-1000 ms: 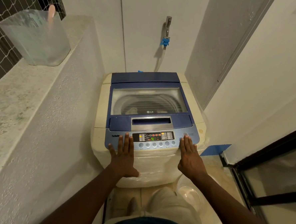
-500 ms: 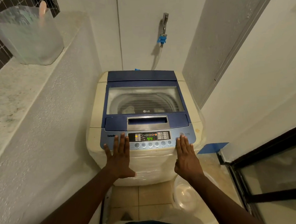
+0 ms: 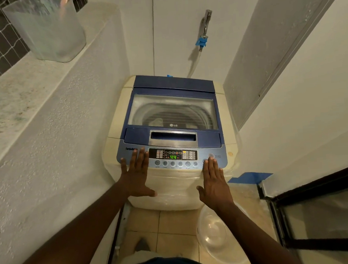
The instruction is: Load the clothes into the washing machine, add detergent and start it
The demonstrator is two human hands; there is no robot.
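Note:
A cream top-loading washing machine [image 3: 113, 152] stands against the far wall, its blue glass lid [image 3: 172, 109] closed. Pale clothes [image 3: 157, 121] show dimly through the glass in the drum. The control panel [image 3: 173, 157] is lit, its display showing a green 44. My left hand [image 3: 136, 175] lies flat, fingers apart, on the panel's left end. My right hand [image 3: 214, 182] lies flat over the front edge, fingertips at a button just below the power button [image 3: 211, 155]. Neither hand holds anything.
A frosted plastic bin [image 3: 48, 31] stands on the speckled ledge [image 3: 14, 96] at upper left. A tap with a blue hose fitting [image 3: 201, 41] is on the back wall. A clear plastic basin [image 3: 216, 233] lies on the tiled floor at right, beside a dark-framed glass door [image 3: 316, 215].
The display changed from a single digit to 44. Both hands have stayed flat on the panel, and the camera has drawn back slightly.

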